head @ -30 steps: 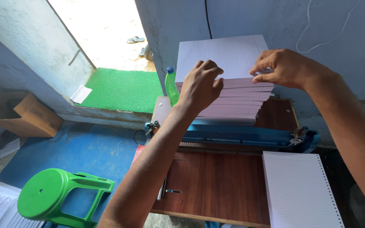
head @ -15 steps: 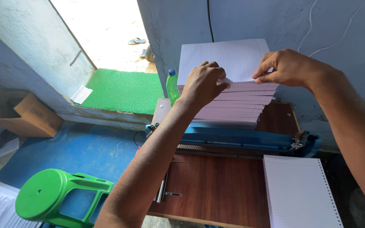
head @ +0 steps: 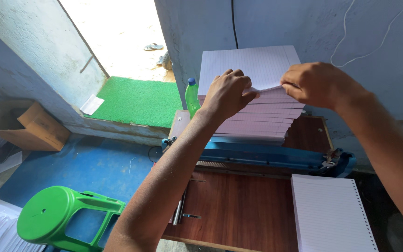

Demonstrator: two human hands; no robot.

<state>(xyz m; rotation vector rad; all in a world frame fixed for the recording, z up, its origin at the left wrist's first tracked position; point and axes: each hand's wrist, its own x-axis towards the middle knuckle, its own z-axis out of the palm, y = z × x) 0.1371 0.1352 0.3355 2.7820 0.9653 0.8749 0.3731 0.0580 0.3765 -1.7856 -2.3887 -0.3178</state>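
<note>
The stack of lined paper (head: 253, 116) sits behind the blue punching machine (head: 262, 156), fanned in steps so sheets lift easily. The left hand (head: 227, 93) and right hand (head: 320, 84), fingers curled, pinch the top sheets at their front edge. The fingertips hide underneath. In front of the machine, another lined stack (head: 332, 214) is cut off.

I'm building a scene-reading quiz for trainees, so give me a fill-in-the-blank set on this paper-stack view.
1. Both hands grip the top sheets of the stacked ____.
2. The bottle left of the stack is ____.
3. The plastic stool on the floor is ____.
4. The punched sheets lie near the ____ arm.

Missing words: paper; green; green; right
</note>
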